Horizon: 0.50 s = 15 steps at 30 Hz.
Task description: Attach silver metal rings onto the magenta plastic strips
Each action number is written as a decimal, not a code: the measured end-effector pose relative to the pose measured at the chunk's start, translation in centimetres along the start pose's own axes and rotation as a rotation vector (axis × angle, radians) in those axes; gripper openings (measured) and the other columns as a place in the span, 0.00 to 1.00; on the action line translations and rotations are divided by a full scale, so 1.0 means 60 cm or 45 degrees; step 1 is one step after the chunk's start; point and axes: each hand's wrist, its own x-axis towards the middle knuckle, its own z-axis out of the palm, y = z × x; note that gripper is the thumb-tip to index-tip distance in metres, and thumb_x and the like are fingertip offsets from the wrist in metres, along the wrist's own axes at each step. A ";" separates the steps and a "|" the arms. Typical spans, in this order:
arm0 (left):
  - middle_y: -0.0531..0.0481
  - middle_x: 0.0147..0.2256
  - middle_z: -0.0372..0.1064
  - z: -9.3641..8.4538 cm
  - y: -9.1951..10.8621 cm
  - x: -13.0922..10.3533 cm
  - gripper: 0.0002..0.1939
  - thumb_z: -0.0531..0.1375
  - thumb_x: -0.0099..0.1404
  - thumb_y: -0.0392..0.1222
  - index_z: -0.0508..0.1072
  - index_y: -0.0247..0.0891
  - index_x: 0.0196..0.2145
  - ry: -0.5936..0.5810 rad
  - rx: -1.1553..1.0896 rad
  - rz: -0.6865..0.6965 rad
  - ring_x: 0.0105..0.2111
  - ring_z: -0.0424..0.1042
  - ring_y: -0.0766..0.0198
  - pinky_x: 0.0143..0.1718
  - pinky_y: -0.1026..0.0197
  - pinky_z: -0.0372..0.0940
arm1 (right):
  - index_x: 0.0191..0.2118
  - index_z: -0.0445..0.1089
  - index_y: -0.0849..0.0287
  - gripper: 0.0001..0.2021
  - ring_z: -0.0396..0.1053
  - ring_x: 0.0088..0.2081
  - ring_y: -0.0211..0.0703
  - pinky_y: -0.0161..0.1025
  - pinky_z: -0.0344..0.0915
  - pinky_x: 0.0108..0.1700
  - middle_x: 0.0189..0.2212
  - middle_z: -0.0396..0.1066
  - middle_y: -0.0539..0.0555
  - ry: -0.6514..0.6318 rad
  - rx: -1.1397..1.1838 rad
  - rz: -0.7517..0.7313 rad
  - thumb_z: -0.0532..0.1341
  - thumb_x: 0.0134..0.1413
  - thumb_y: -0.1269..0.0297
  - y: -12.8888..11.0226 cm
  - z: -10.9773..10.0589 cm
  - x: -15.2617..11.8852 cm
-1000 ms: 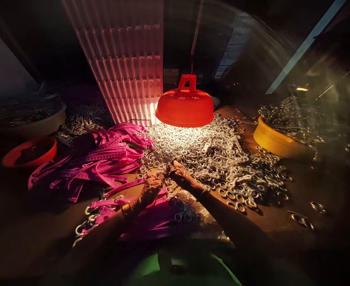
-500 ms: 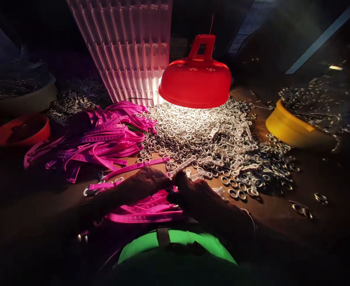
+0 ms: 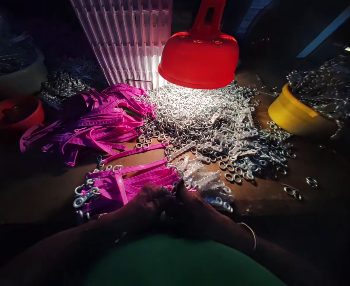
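Surface and room: noted, one brown work surface (image 3: 267, 200), bare in patches and in shadow toward both sides, in a dark room. Lit by one red lamp (image 3: 197, 59) above the heap; just behind, one pale ribbed panel (image 3: 127, 43), leaning.

Count: two hands, one bangle (image 3: 250, 234) on the right wrist. One yellow tub (image 3: 294, 113) at right, heaped with metal pieces; one red bowl (image 3: 39, 113) and one pale basin (image 3: 29, 77) at left. One broad heap of metal rings (image 3: 193, 115) at centre, too dense to count; one smaller metal pile (image 3: 66, 81) behind. Two groups of straps: one larger pile of pink straps (image 3: 103, 119) at left, one nearer bundle of pink straps (image 3: 145, 178) directly beyond the hands, with rings at the left ends (overlapped, so no reliable tally). Beside that bundle, toward the right, a cluster of pale strips (image 3: 206, 178). Two small groups of loose metal pieces (image 3: 292, 192) well apart at right.

Hands: left hand (image 3: 145, 202) curled, fingertips pinched close; right hand (image 3: 193, 210) likewise, meeting the left at the near edge of the bundle. Grip contents lost in shadow: cannot tell. Behind both, green clothing (image 3: 175, 258).
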 end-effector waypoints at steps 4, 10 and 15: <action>0.51 0.22 0.67 -0.006 -0.013 0.007 0.17 0.65 0.56 0.49 0.73 0.30 0.25 0.032 -0.189 -0.152 0.22 0.65 0.71 0.23 0.70 0.58 | 0.43 0.57 0.61 0.07 0.54 0.24 0.32 0.31 0.49 0.24 0.25 0.63 0.48 -0.104 -0.174 0.032 0.50 0.59 0.67 0.012 -0.005 0.000; 0.52 0.19 0.63 -0.015 -0.020 0.017 0.21 0.66 0.53 0.53 0.70 0.29 0.21 0.028 -0.275 -0.184 0.19 0.60 0.73 0.20 0.69 0.53 | 0.44 0.60 0.63 0.09 0.53 0.24 0.33 0.33 0.49 0.27 0.25 0.64 0.50 -0.161 -0.532 -0.014 0.51 0.56 0.73 -0.008 -0.031 0.019; 0.54 0.19 0.61 -0.027 0.009 0.027 0.19 0.62 0.57 0.53 0.70 0.31 0.22 0.097 -0.120 -0.212 0.19 0.58 0.74 0.22 0.70 0.52 | 0.47 0.60 0.60 0.12 0.56 0.26 0.35 0.33 0.52 0.28 0.29 0.67 0.51 -0.117 -0.497 -0.175 0.53 0.58 0.66 -0.018 -0.051 0.025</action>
